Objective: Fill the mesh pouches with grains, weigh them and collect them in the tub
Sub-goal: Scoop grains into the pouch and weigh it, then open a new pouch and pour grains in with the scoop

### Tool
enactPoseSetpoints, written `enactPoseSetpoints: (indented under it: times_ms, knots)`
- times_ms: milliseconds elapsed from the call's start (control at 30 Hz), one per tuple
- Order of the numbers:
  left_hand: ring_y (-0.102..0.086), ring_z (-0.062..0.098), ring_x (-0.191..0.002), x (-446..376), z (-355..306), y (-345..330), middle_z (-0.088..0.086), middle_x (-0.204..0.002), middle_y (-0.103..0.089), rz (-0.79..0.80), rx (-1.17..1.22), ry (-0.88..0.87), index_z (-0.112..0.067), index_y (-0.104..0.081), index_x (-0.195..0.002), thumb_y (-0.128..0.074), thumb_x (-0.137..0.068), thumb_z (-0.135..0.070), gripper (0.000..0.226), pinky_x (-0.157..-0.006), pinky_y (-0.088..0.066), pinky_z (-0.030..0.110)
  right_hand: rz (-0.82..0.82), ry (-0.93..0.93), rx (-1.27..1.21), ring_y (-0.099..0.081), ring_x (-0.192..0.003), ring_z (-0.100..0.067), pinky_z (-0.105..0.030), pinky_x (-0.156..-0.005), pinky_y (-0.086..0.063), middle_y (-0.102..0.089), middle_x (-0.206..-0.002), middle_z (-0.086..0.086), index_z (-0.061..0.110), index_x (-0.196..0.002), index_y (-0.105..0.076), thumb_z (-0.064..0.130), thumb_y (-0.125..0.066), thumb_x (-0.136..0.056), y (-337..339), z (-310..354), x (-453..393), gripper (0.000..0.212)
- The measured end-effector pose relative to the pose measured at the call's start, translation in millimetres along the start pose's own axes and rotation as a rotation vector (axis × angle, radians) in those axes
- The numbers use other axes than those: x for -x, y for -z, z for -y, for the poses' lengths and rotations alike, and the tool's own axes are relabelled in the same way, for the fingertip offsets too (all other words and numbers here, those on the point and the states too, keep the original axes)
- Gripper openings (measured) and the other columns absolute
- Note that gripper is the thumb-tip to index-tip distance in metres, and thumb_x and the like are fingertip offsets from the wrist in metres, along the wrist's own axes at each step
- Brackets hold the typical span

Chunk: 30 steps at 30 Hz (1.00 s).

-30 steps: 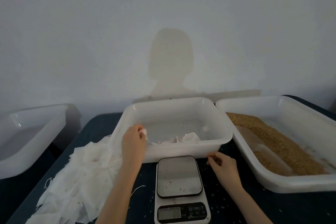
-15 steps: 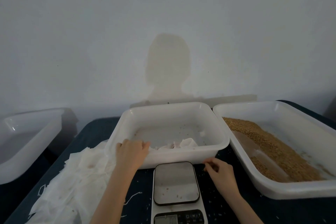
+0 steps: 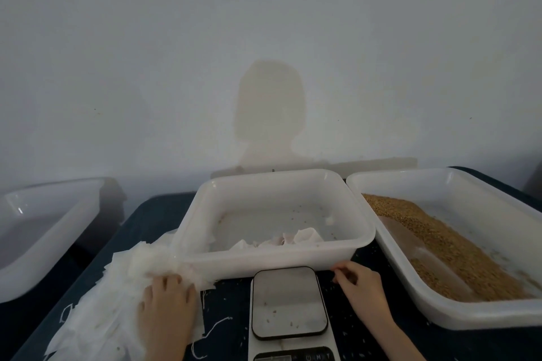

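Head view, left hand (image 3: 167,299) on mesh pouches (image 3: 111,296), right hand (image 3: 359,284) beside scale (image 3: 289,302)

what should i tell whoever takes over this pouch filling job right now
Left hand: resting on the pile of empty mesh pouches left of the scale; no pouch lifted clear.
Right hand: fingers loosely curled beside the scale, by the middle tub's front wall, holding nothing I can see.
Scale: platform bare except for a few stray grains.
Middle tub: a few pouches lie against its front wall.
Right tub: holds the loose grains.
Left tub: contents unclear.
Next: pick an empty pouch, fill it from the right tub, weigh it, drop it in the middle tub. Most of the pile remains.
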<state>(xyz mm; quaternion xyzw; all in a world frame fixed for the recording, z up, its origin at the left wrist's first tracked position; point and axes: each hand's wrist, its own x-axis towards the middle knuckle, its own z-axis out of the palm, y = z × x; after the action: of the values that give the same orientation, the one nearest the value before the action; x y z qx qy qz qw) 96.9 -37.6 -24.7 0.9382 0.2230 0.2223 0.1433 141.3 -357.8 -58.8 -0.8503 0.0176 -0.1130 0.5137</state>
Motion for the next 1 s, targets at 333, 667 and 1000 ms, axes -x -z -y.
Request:
enactPoseSetpoints:
  times_ms: [333,667,1000]
  knots:
    - [-0.058,0.03,-0.086,-0.3,12.1,-3.5,0.005,-0.082,-0.07,-0.03,0.003,-0.062,-0.014,-0.072,-0.081,-0.07,-0.081,-0.006,0.008,-0.07,-0.038,0.038,-0.012,0.036,0.037,-0.063,-0.071,0.005,-0.006,-0.06,-0.044,-0.066,-0.074,0.023,0.037,-0.078,-0.066,0.012,-0.065,-0.088,-0.4,-0.7,-0.2,0.027]
    - [-0.052,0.018,-0.047,-8.5,13.3,16.0,0.001,-0.052,-0.059,-0.219,0.024,-0.252,-0.009,-0.071,-0.078,-0.083,-0.067,-0.008,0.016,-0.041,-0.038,0.025,-0.012,0.028,0.035,-0.062,-0.072,0.008,-0.005,-0.057,-0.042,-0.066,-0.076,0.027,0.039,-0.079,-0.067,0.012,-0.066,-0.088,-0.7,0.3,0.4,0.028]
    - [-0.052,0.023,-0.064,-23.4,14.7,45.7,0.001,-0.067,-0.057,-0.205,0.122,-0.049,-0.014,-0.06,-0.09,-0.048,-0.096,-0.025,0.016,-0.064,-0.037,0.036,-0.003,0.032,0.02,-0.063,-0.071,0.005,-0.005,-0.059,-0.044,-0.066,-0.074,0.024,0.037,-0.08,-0.067,0.012,-0.066,-0.087,0.3,2.8,4.7,0.026]
